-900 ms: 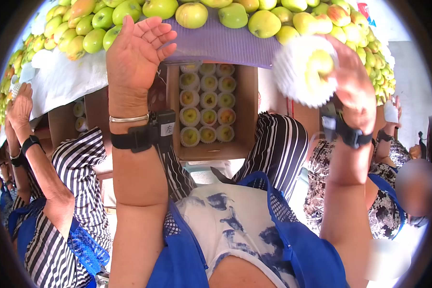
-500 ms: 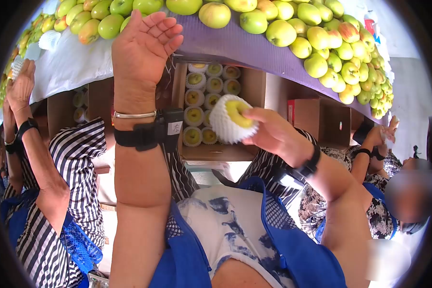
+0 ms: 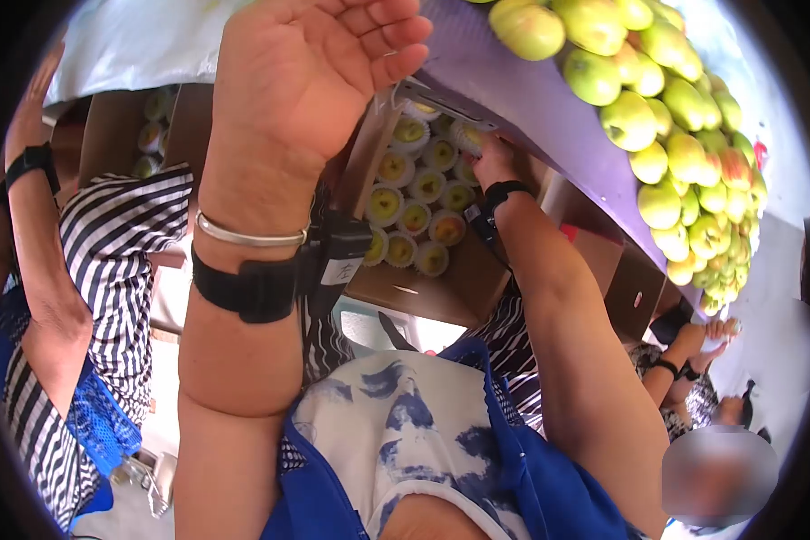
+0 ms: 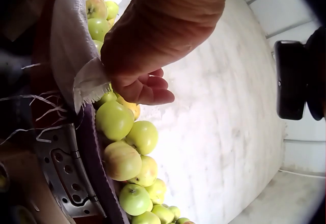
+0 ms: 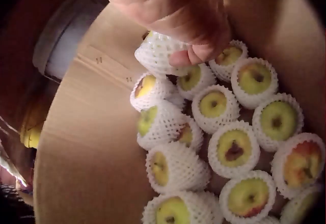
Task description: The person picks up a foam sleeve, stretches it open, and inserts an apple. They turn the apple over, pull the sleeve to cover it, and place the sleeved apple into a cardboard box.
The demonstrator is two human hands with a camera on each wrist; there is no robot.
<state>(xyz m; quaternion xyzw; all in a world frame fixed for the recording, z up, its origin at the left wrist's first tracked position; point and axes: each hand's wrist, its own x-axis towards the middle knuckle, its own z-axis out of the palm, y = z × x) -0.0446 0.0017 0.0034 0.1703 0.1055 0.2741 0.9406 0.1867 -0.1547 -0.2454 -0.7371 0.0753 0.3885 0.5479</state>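
Note:
The right hand [image 3: 497, 164] reaches into the far right corner of a cardboard box [image 3: 441, 292] and grips an apple in a white foam net [image 3: 466, 137]. In the right wrist view that netted apple [image 5: 162, 53] is under the right hand [image 5: 170, 5], beside rows of netted apples [image 5: 233, 148]. The left hand [image 3: 301, 76] is raised with its palm up, fingers slightly bent, holding nothing. In the left wrist view the left hand [image 4: 153, 40] is above loose apples [image 4: 114, 119] and the edge of a white cloth [image 4: 91, 84].
Loose green and reddish apples [image 3: 628, 120] are heaped on a purple-covered surface [image 3: 549, 117] beyond the box. A metal hinge [image 4: 69, 170] lies near its edge in the left wrist view. Other people work at both sides, and another box [image 3: 108, 135] of apples stands at the left.
The right hand has carried the netted apple from the right, across and down into the box's far corner. The head view has shifted, so the left hand appears larger and the heap farther right.

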